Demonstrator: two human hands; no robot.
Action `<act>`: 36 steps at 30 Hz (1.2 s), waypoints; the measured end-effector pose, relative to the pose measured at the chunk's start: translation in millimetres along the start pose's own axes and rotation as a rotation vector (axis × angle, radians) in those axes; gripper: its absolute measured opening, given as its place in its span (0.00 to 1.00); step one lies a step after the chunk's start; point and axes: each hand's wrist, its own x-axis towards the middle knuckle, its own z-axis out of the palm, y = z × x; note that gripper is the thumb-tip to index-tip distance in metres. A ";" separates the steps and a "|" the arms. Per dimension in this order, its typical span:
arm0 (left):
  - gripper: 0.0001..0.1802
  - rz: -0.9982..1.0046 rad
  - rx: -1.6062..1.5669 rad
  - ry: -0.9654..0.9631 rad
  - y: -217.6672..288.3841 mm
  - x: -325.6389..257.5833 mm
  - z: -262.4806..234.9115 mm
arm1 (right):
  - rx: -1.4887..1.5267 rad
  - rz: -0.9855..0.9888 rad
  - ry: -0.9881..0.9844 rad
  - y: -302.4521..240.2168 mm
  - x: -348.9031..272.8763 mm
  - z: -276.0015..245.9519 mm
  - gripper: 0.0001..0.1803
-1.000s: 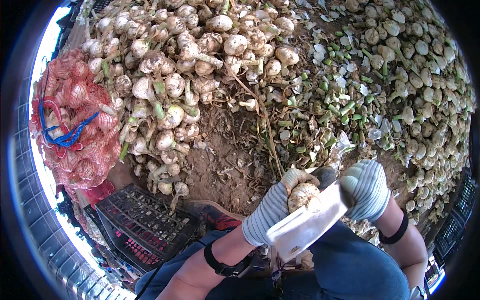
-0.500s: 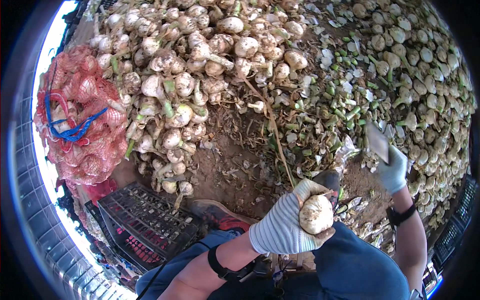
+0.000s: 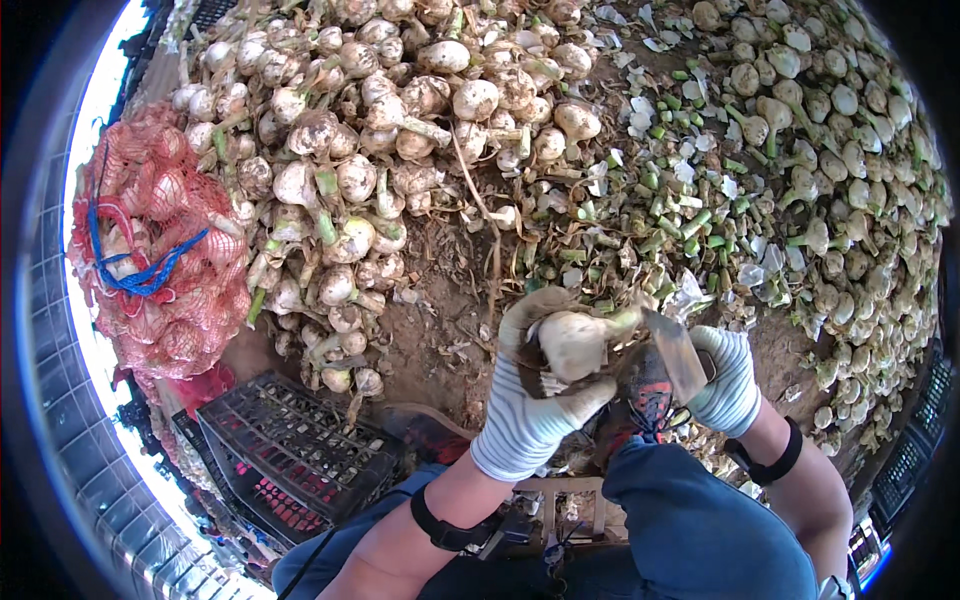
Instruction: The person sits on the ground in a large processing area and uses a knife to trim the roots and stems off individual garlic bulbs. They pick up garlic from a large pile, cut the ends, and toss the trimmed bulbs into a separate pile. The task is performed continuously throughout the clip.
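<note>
My left hand [image 3: 535,400], in a striped work glove, is closed round a garlic bulb [image 3: 572,346] above my feet. The bulb's cut-looking stem points right. My right hand [image 3: 725,380], also gloved, grips a knife [image 3: 676,356] with a broad flat blade. The upper end of that blade is at the tip of the stem; whether it touches cannot be made out. The knife's handle is hidden in my right glove.
A large heap of garlic [image 3: 400,100] lies ahead to the left, beside a red mesh sack [image 3: 165,250] with blue cord. A black plastic crate [image 3: 300,440] stands at lower left. Stem cuttings [image 3: 670,220] cover the ground centrally; more garlic bulbs [image 3: 850,200] spread at right.
My left hand has moved up and left, turning the garlic bulb so its stem now shows. The knife in my right hand has come down and left, up to the stem.
</note>
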 end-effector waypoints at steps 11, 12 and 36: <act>0.39 -0.184 -0.286 -0.009 -10.9 -12.8 15.0 | 0.059 -0.004 -0.036 -35.9 0.7 3.8 0.12; 0.39 -0.147 -0.225 -0.037 -12.0 -12.7 14.1 | 0.062 -0.038 -0.039 -37.2 1.5 4.2 0.12; 0.45 0.130 0.546 -0.068 3.1 1.5 -0.2 | 0.379 0.260 0.095 -19.1 4.5 -3.6 0.07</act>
